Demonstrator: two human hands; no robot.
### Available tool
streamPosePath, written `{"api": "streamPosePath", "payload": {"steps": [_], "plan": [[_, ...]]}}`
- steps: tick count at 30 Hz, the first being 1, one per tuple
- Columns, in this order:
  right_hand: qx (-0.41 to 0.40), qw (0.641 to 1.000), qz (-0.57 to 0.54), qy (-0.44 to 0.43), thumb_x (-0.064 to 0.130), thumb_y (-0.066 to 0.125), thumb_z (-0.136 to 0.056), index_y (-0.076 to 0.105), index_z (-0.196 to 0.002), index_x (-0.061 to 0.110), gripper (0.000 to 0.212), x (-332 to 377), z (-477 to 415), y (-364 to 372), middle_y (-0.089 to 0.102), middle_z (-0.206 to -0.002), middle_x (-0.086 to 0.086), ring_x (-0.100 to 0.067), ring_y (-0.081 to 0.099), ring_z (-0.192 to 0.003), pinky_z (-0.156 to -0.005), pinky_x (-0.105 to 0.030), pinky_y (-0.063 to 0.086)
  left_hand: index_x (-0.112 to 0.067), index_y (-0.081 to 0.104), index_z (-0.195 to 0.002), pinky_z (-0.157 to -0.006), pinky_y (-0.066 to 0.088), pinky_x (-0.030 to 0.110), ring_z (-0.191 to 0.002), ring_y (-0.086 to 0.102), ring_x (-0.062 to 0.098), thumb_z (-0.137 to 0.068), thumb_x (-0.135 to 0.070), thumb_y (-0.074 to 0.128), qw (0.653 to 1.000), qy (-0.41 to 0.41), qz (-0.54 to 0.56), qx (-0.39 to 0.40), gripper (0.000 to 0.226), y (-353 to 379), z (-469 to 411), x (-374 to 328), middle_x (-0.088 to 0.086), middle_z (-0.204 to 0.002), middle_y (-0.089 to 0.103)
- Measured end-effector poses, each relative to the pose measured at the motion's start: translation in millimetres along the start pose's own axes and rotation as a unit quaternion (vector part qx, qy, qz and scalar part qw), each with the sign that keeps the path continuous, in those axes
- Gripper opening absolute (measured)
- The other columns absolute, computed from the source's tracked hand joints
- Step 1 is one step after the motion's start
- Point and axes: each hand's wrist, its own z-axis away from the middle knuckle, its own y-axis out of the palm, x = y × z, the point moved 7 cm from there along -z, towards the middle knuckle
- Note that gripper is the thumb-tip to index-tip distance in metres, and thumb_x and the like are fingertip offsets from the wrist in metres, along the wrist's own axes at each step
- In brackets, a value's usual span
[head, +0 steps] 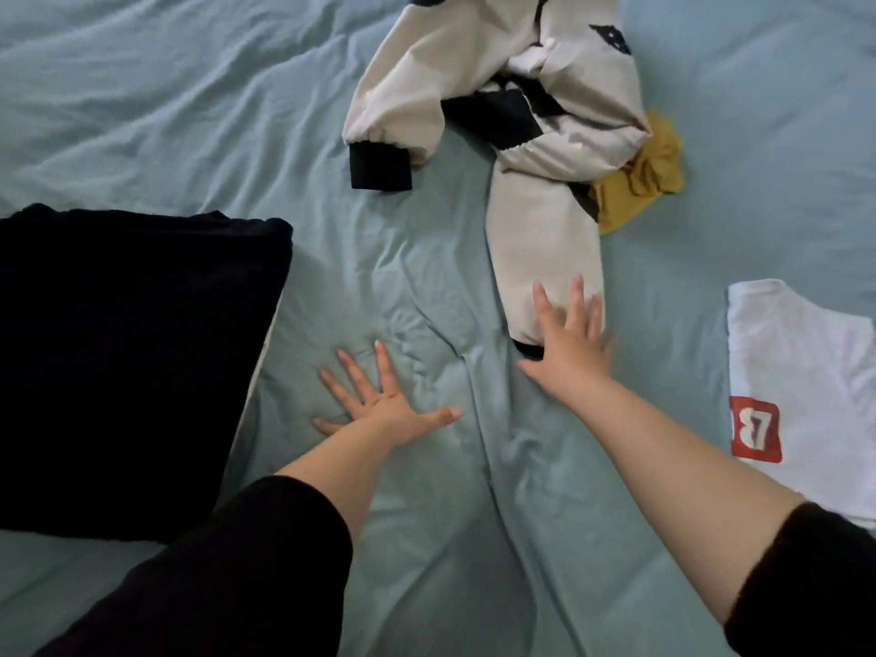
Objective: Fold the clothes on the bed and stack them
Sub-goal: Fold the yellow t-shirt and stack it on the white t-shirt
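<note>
A cream jacket with black cuffs and black patches (535, 120) lies crumpled in the upper middle of the bed, one sleeve stretched toward me. My right hand (566, 336) lies flat with spread fingers on the end of that sleeve, near its black cuff. My left hand (379, 400) rests open, fingers spread, on the bare blue sheet (189, 111) to the left of the sleeve. A mustard-yellow garment (640, 182) peeks out from under the jacket's right side. A folded black garment (128, 362) sits at the left. A white T-shirt with a red print (801, 391) lies at the right edge.
The wrinkled blue sheet covers the whole bed. Bare sheet stretches across the upper left and between my two arms. Both my forearms wear black sleeves pushed up.
</note>
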Motion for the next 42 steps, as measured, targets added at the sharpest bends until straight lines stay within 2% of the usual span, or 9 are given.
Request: {"api": "streamPosePath", "payload": {"steps": [2, 5, 8, 16, 23, 27, 32, 37, 42], "plan": [[0.042, 0.997, -0.063, -0.01, 0.025, 0.066, -0.086, 0.017, -0.15, 0.04, 0.082, -7, -17, 11, -0.015, -0.161, -0.003, -0.034, -0.006, -0.147, -0.117, -0.052, 0.016, -0.041, -0.062, -0.105, -0.096, -0.005, 0.08, -0.125, -0.05, 0.041, -0.032, -0.096, 0.056, 1.0, -0.005, -0.011, -0.023, 0.149, 5, -6, -1, 0.006, -0.123, -0.067], [-0.095, 0.985, -0.13, -0.058, 0.006, 0.056, -0.083, 0.058, -0.121, 0.018, 0.04, -1, -21, 3, 0.053, -0.133, -0.012, -0.037, 0.043, -0.123, -0.091, -0.037, 0.035, -0.042, -0.061, -0.106, -0.096, -0.005, 0.08, -0.127, -0.049, 0.04, -0.03, -0.096, 0.057, 0.999, -0.015, -0.021, -0.041, 0.15, 8, -10, -2, 0.004, -0.123, -0.067], [-0.14, 0.981, -0.117, -0.068, 0.006, 0.053, -0.08, 0.062, -0.11, 0.018, 0.034, 2, 5, 9, 0.066, -0.109, -0.008, -0.036, 0.054, -0.103, -0.075, -0.037, 0.037, -0.044, -0.06, -0.108, -0.098, -0.004, 0.079, -0.129, -0.047, 0.04, -0.031, -0.097, 0.055, 0.999, -0.008, -0.03, -0.028, 0.148, 7, -9, 1, 0.003, -0.128, -0.063], [0.109, 0.983, -0.139, -0.05, 0.022, 0.046, -0.087, 0.058, -0.113, 0.029, 0.03, -21, 97, 99, 0.065, -0.119, -0.006, -0.032, 0.06, -0.108, -0.079, -0.033, 0.044, -0.039, -0.017, -0.15, -0.115, -0.001, 0.059, -0.145, -0.02, 0.039, -0.075, -0.085, 0.036, 0.999, -0.006, 0.024, -0.034, 0.102, -15, 6, -5, 0.007, -0.159, -0.024], [0.259, 0.941, -0.217, -0.014, 0.03, 0.04, -0.085, 0.057, -0.098, 0.028, 0.022, -31, 163, 150, 0.067, -0.111, -0.002, -0.027, 0.06, -0.103, -0.073, -0.029, 0.042, -0.051, -0.014, -0.146, -0.112, 0.029, 0.046, -0.146, 0.01, 0.034, -0.081, -0.044, 0.071, 0.966, 0.255, -0.052, 0.007, 0.108, 45, 60, -79, -0.006, -0.16, -0.021], [0.225, 0.936, -0.272, -0.002, 0.052, 0.035, -0.076, 0.047, -0.093, 0.028, 0.032, -35, 163, 143, 0.063, -0.091, 0.001, -0.026, 0.058, -0.088, -0.072, -0.032, 0.045, -0.027, 0.033, -0.144, -0.085, 0.049, 0.037, -0.112, 0.055, 0.032, -0.094, -0.012, 0.049, 0.966, 0.229, -0.038, -0.109, 0.055, 42, 58, -83, 0.006, -0.145, 0.033], [0.159, 0.906, -0.392, -0.024, 0.079, 0.048, -0.067, 0.05, -0.105, 0.044, 0.052, -35, 154, 120, 0.061, -0.109, 0.015, -0.006, 0.057, -0.103, -0.084, -0.023, 0.043, -0.038, 0.062, -0.115, -0.075, 0.045, 0.031, -0.098, 0.06, 0.02, -0.095, -0.025, 0.051, 0.969, 0.184, 0.111, -0.118, 0.027, 19, 61, -62, -0.002, -0.116, 0.064], [0.017, 0.919, -0.394, -0.016, 0.076, 0.056, -0.072, 0.041, -0.139, 0.028, 0.083, -64, 103, 60, 0.043, -0.135, 0.004, -0.015, 0.043, -0.128, -0.102, -0.029, 0.037, -0.044, 0.058, -0.114, -0.056, 0.038, 0.021, -0.076, 0.059, 0.006, -0.097, -0.025, 0.049, 0.958, 0.187, 0.182, -0.117, 0.026, 4, 67, -63, -0.007, -0.115, 0.064], [-0.102, 0.977, -0.188, 0.022, 0.063, 0.063, -0.077, -0.002, -0.153, 0.03, 0.105, -85, 10, -7, -0.01, -0.162, 0.002, -0.024, 0.001, -0.149, -0.118, -0.051, 0.016, -0.042, 0.029, -0.146, -0.075, 0.036, 0.021, -0.122, 0.051, 0.016, -0.097, -0.02, 0.048, 0.955, 0.18, 0.205, -0.117, 0.057, 10, 70, -75, -0.006, -0.142, 0.049]]}}
